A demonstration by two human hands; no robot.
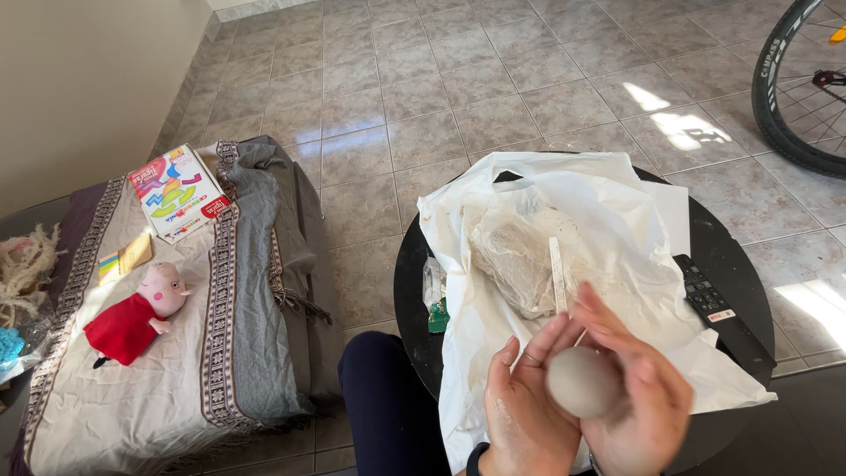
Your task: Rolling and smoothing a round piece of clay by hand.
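- The round black table point(740, 264) has a smooth, dark top, mostly covered by a crinkled white plastic sheet point(617, 203) that hangs over the near edge.
- On the sheet lies a lumpy grey block of clay wrapped in cloudy film point(515, 251), with a thin, flat white stick point(557, 273) leaning across it.
- A black remote control point(716, 304) rests on the sheet's right side, near the table's rim; a nudge from an elbow could likely push it off.
- The right hand point(648, 410) and left hand point(524, 410) are cupped together around a smooth, matte grey clay ball point(583, 381), held just above the near edge of the sheet, over the lap.
- The left hand's fingers curl under the ball and the right palm presses against its side. Both hands are closed on it, neither one pinching.
- Judging by the grip, uneven pressure could flatten or dent the ball, and dry clay might crack. If it slipped it would probably fall to the tiled floor point(441, 97).
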